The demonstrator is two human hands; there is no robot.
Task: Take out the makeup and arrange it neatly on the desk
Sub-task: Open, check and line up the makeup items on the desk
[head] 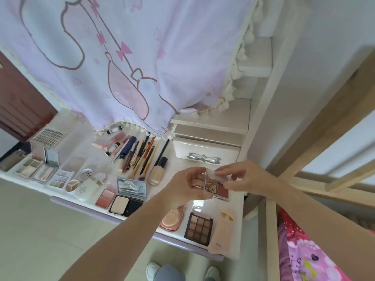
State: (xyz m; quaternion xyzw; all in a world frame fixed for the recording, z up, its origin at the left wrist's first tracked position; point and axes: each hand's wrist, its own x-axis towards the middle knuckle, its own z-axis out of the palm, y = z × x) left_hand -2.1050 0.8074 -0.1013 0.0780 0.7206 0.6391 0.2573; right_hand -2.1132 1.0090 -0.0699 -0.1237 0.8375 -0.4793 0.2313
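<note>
Clear-lidded small palette (216,186) is above the desk (233,236), not yet placed: your left hand (187,186) grips its left edge to steady it, right hand (241,176) pinches the lid (213,175), probably checking it

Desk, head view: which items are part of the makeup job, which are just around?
Job: small palette held by left hand and right hand; nine-pan palette; foundation bottle; brushes and pencils; black compact.

Not job: curtain; drawer; pink bedding.
</note>
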